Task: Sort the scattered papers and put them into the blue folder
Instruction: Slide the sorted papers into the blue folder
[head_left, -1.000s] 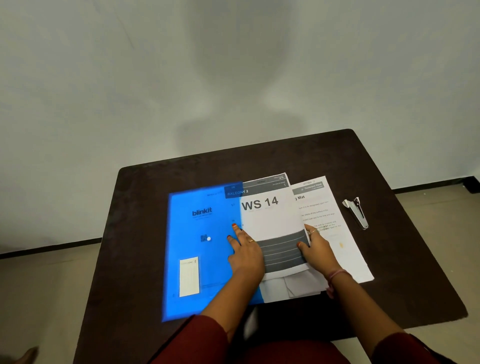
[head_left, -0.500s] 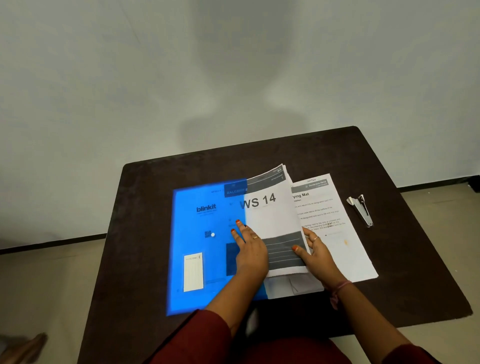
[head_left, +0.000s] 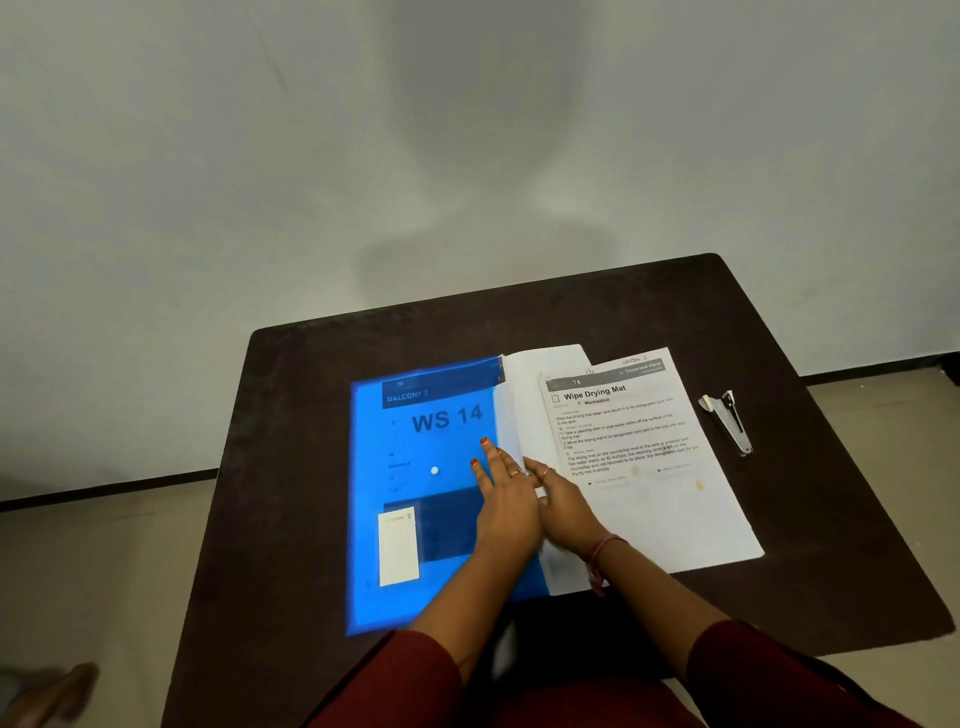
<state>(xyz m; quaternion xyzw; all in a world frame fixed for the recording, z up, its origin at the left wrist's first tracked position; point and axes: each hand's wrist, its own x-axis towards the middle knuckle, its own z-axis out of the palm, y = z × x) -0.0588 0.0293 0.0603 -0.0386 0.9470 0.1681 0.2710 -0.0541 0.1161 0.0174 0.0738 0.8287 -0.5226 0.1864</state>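
While both hands work at the folder's right edge, the readable text is logged below.

Blue folder (head_left: 415, 597): translucent, lying flat on the dark brown table (head_left: 291, 467), left of centre; a white snap button (head_left: 434, 471) and a white rectangular label (head_left: 399, 545) with faint, unreadable print show on its cover.
WS 14 sheet (head_left: 447, 418): seen through the blue cover, mostly inside the folder; reads "BALCONY 2" on a dark header band and "WS 14" in large type, with smaller lines below that are too small to read. Its white right margin (head_left: 540, 374) sticks out past the folder's edge.
Wipe Drying Mat sheet (head_left: 675, 499): lies outside the folder, just right of it, partly tucked under the protruding margin; header shows "74" and "Dexterous Hand", title "Wipe Drying Mat", subline "Workstation"; body text mentions a cleaning cloth and the sink, the rest too fine.
Left hand (head_left: 506, 512): fingers straight, laid flat on the blue cover near its right edge, red nails, ring on one finger.
Right hand (head_left: 563, 506): touching the left hand, fingertips at the protruding paper edge; whether it pinches the paper cannot be told. Ring on one finger, red thread at the wrist.
Stapler remover (head_left: 727, 423): metal, well right of the papers, untouched.
Sleeves: dark red.
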